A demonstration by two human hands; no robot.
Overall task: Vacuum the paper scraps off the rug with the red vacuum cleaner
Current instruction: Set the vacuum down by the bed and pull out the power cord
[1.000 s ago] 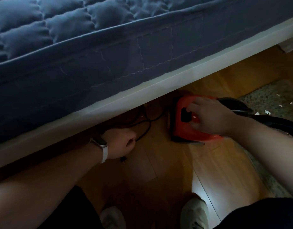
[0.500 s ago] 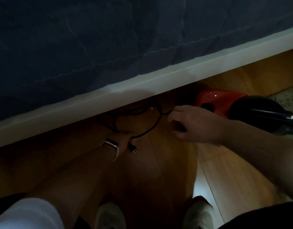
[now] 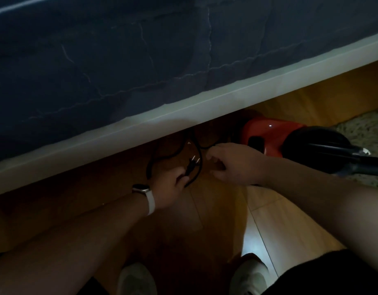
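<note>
The red vacuum cleaner [image 3: 269, 133] lies on the wooden floor at the bed's edge, its black front and hose [image 3: 324, 147] pointing right toward the rug [image 3: 367, 128]. Its black power cord [image 3: 173, 154] loops on the floor under the bed rail. My left hand [image 3: 171, 186] grips the cord just below the two-pin plug [image 3: 43, 163], which sticks up from the fist. My right hand [image 3: 232, 165] hovers just right of the plug with fingers loosely curled, touching the cord loop near the vacuum. One white paper scrap [image 3: 366, 151] shows beside the hose.
A bed with a dark blue mattress [image 3: 141, 50] and a white rail [image 3: 205, 107] overhangs the floor and fills the upper view. My two light shoes [image 3: 137, 279] stand on the wooden floor [image 3: 269, 220] at the bottom. The rug lies at the right edge.
My left hand has lifted the plug end of the cord out from under the bed. My right hand left the vacuum's handle and moved left toward the cord. The view dipped lower.
</note>
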